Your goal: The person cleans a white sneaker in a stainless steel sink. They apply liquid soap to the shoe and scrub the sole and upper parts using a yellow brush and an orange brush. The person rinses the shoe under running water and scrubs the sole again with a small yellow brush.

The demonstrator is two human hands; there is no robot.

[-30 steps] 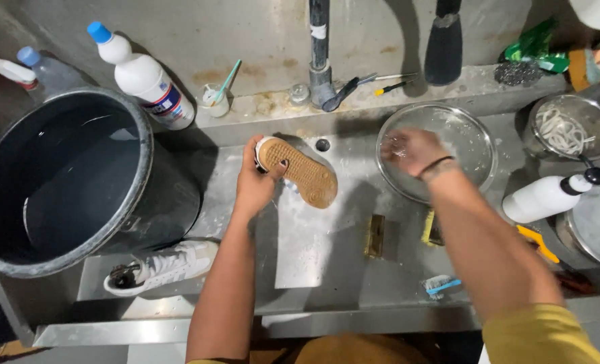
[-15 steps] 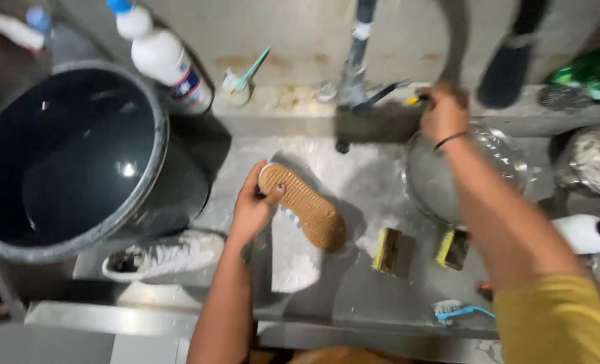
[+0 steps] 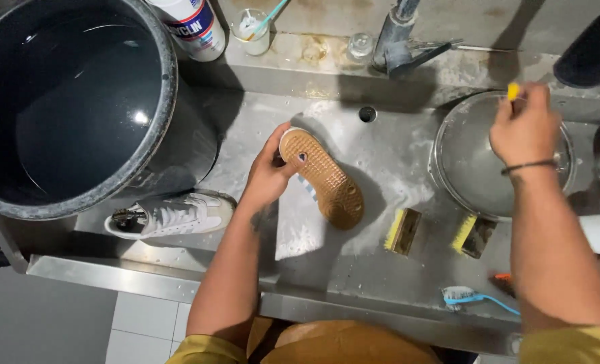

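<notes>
Wet grey metal is making up the bench (image 3: 354,269), with soapy white smears across the middle. The left hand (image 3: 267,176) is gripping the heel end of a shoe (image 3: 321,178) that is lying upside down in the middle of the bench, its brown dotted sole facing up. The fingers are curling round the heel and the thumb is pressing on the sole. The right hand (image 3: 524,128) is staying over a shiny metal bowl (image 3: 465,162) on the right, and it is closed round a thin tool with a yellow tip (image 3: 513,90) sticking up from the fist. What kind of tool it is, I cannot tell.

A second white shoe (image 3: 172,216) is lying on its side on the near left, just beside a big black bucket (image 3: 77,101) full of water. Two yellow sponges (image 3: 402,230) are sitting to the right of the brown sole, one just near of the bowl. A blue toothbrush (image 3: 475,296) is lying by the near edge on the right. On the far ledge a white bottle (image 3: 192,27) is standing beside a small cup with a green stick (image 3: 254,27) in it, and a grey tap (image 3: 397,37) is rising further right. A round drain hole (image 3: 366,114) is showing just below the tap.
</notes>
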